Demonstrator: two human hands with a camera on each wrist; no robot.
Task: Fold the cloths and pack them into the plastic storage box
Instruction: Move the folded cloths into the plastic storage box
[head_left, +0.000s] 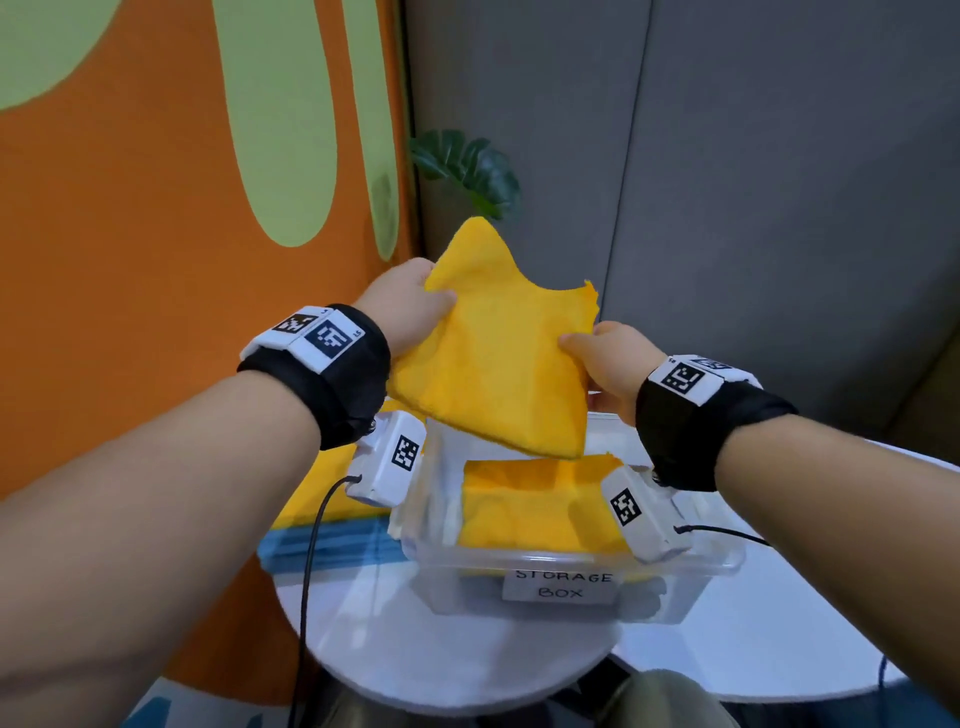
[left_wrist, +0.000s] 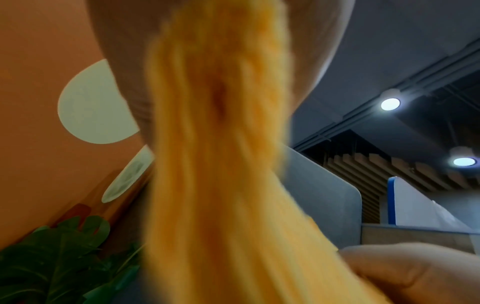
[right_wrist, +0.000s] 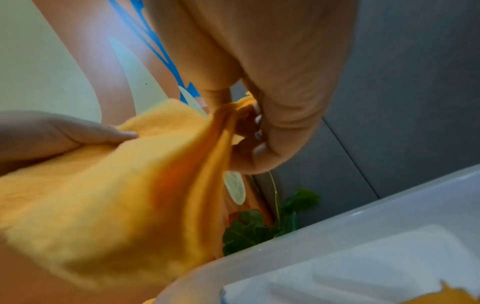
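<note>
In the head view, both hands hold one yellow cloth in the air above the plastic storage box. The left hand pinches its left edge with thumb on top, and the right hand pinches its right edge. The cloth is partly folded, with two corners pointing up. Inside the box lies a folded yellow cloth. The box stands on a round white tabletop and carries a label "STORAGE BOX".

In the left wrist view, the cloth hangs blurred from the palm, and a plant is below.

In the right wrist view, the fingers are curled and clamped on a bunched edge of the cloth. The box rim is below.
</note>
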